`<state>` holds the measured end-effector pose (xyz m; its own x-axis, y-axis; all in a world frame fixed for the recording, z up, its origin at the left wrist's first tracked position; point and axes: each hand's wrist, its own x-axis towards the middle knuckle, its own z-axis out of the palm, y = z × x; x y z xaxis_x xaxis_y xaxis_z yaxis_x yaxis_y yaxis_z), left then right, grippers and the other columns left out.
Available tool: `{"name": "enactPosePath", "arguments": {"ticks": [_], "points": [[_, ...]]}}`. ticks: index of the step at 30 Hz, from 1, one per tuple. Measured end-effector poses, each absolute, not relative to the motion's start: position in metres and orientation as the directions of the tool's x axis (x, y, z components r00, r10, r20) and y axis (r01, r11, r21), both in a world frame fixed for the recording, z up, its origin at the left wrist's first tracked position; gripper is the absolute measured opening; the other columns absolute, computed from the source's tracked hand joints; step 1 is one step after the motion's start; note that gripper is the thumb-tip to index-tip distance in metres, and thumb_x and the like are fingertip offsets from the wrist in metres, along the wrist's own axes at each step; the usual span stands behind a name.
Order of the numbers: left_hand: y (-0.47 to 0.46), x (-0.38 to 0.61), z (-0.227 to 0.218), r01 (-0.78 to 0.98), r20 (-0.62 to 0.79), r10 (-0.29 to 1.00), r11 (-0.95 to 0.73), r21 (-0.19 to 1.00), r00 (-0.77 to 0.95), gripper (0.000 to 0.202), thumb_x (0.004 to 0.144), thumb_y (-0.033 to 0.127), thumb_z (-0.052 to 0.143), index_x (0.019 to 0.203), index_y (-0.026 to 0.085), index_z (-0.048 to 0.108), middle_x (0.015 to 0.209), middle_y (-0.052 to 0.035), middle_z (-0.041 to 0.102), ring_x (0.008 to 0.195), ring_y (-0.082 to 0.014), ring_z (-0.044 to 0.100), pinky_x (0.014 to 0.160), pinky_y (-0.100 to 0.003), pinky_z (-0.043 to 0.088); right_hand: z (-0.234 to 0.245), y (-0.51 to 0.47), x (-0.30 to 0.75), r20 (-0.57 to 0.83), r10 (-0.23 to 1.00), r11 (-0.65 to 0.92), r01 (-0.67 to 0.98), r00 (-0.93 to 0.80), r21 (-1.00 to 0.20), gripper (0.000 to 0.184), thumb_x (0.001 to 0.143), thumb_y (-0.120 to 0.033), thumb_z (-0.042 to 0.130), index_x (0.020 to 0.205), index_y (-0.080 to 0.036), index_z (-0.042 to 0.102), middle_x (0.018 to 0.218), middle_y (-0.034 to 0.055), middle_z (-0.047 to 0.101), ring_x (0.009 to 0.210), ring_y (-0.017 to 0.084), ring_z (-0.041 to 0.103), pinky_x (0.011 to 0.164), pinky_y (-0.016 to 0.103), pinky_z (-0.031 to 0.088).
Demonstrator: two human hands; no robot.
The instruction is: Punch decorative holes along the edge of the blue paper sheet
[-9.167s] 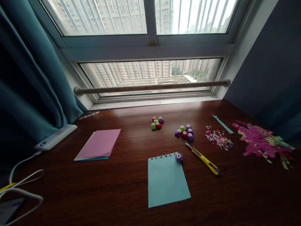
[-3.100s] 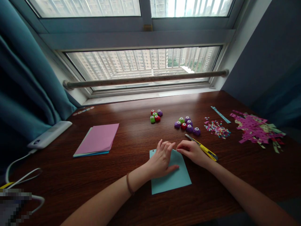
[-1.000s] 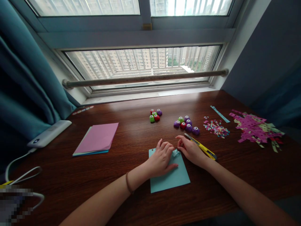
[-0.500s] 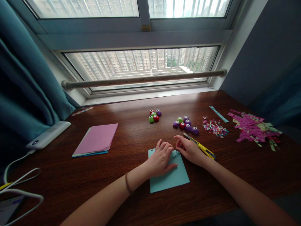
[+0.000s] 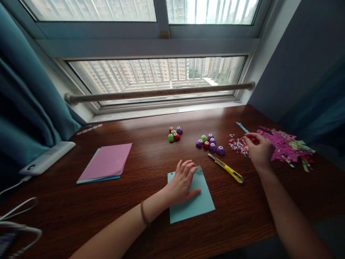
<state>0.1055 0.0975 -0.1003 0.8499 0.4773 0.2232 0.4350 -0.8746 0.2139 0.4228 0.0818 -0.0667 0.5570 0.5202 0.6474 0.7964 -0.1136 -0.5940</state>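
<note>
"Two hands, then; which is nearer?"

"Left hand point(image 5: 180, 181), fingers spread, resting flat on the blue sheet point(image 5: 202, 207), which lies on the tabletop point(image 5: 151, 158) beneath it."

"What might go wrong there?"

"Should that palm lift, I suspect the sheet could skid or turn, since nothing else weighs it down."

"Next out?"

"Yellow cutter point(image 5: 229, 171), right of the sheet and apart from it. How far its blade is out I can't tell, but a hand sweeping low between sheet and confetti could catch it."

"And the right hand point(image 5: 259, 149)?"

"By the confetti point(image 5: 237, 145). Thumb and forefinger curl together; whether they pinch anything I can't tell. A dragged wrist might scatter those bits, being tiny and loose."

"Where's the room?"

"Little to that hand's right, where cut strips point(image 5: 283, 144) are heaped. More leftward: a wide stretch between the sheet and the pink-topped stack point(image 5: 106, 162), then a lane between the larger eye-topped cluster point(image 5: 212, 146) and the smaller eye-topped cluster point(image 5: 176, 136), running back to the far edge, stopped by the window sill point(image 5: 161, 112)"
</note>
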Motion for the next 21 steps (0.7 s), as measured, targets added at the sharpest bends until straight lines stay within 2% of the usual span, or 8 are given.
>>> {"name": "enactPosePath", "arguments": {"ticks": [4,7,10,13,16,21], "points": [[0.098,0.106,-0.099,0.441,0.183,0.466,-0.883,0.162,0.866,0.066,0.081,0.054,0.046,0.128,0.009,0.036,0.128,-0.016,0.036,0.128,-0.0315,0.02,0.107,-0.053,0.006,-0.068,0.081,0.427,0.687,0.473,-0.193,0.826,0.551,-0.53,0.014,0.079,-0.025,0.056,0.083,-0.018,0.066,0.071,0.0034,0.063,0.061,0.018,0.054,0.06,0.028,0.036],[0.097,0.106,-0.098,0.441,0.173,0.464,-0.884,0.158,0.869,0.065,0.083,0.055,0.043,0.129,0.01,0.037,0.129,-0.0152,0.036,0.128,-0.0312,0.02,0.107,-0.053,0.005,-0.067,0.081,0.427,0.703,0.476,-0.177,0.841,0.528,-0.512,0.015,0.079,-0.024,0.054,0.085,-0.017,0.066,0.074,0.0038,0.064,0.061,0.018,0.055,0.061,0.028,0.037],[0.097,0.105,-0.096,0.437,0.168,0.463,-0.883,0.169,0.87,0.064,0.084,0.056,0.04,0.129,0.011,0.038,0.128,-0.0139,0.037,0.128,-0.03,0.021,0.107,-0.052,0.004,-0.066,0.082,0.423,0.691,0.504,-0.104,0.831,0.518,-0.547,0.015,0.079,-0.025,0.055,0.085,-0.018,0.066,0.077,0.0037,0.064,0.061,0.017,0.055,0.06,0.027,0.039],[0.097,0.105,-0.095,0.438,0.161,0.462,-0.883,0.167,0.872,0.064,0.084,0.057,0.039,0.13,0.012,0.038,0.127,-0.0131,0.039,0.127,-0.0297,0.022,0.107,-0.053,0.004,-0.067,0.083,0.412,0.608,0.631,0.031,0.768,0.482,-0.64,0.019,0.082,-0.031,0.053,0.09,-0.017,0.064,0.077,0.0036,0.064,0.06,0.017,0.057,0.055,0.025,0.042],[0.098,0.106,-0.095,0.443,0.153,0.464,-0.883,0.154,0.873,0.063,0.084,0.057,0.037,0.13,0.013,0.038,0.126,-0.0126,0.04,0.126,-0.0298,0.023,0.107,-0.054,0.004,-0.072,0.085,0.398,0.477,0.808,0.102,0.715,0.346,-0.692,0.023,0.087,-0.032,0.046,0.099,-0.017,0.06,0.069,0.0022,0.064,0.055,0.016,0.057,0.053,0.025,0.042],[0.095,0.106,-0.096,0.449,0.173,0.463,-0.886,0.115,0.869,0.063,0.084,0.057,0.038,0.128,0.012,0.04,0.123,-0.013,0.042,0.123,-0.0301,0.027,0.106,-0.055,0.005,-0.086,0.088,0.386,0.34,0.926,0.071,0.81,0.163,-0.583,0.02,0.088,-0.027,0.042,0.096,-0.02,0.059,0.067,0.0004,0.064,0.061,0.018,0.06,0.062,0.028,0.044]]}}
